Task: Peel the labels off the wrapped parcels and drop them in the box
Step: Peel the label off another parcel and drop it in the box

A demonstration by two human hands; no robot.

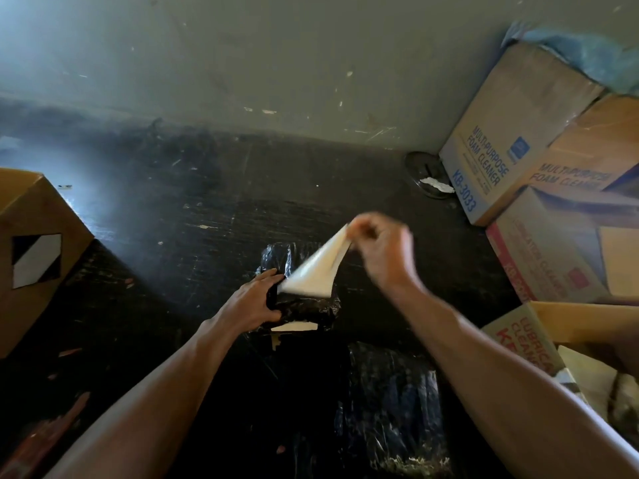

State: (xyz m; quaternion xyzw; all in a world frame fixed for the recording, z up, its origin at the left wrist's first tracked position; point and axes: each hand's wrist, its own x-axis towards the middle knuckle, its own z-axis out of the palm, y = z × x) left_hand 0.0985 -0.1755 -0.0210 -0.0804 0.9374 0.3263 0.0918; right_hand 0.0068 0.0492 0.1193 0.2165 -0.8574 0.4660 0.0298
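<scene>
Nearest, a second parcel [390, 402] in black wrap lies on the dark floor [179, 216], and an open carton [518, 337] at the right holds pale crumpled sheets [587, 375]. Beyond, the left hand [250, 302] grips the left end of the black-wrapped parcel [304, 307], while the raised right hand [380, 247] pinches the top corner of the white label [318, 267], pulled taut with its lower edge stuck to the wrap. Farther off, stacked cartons [491, 143] stand against the wall at right and a brown box [38, 257] at left.
</scene>
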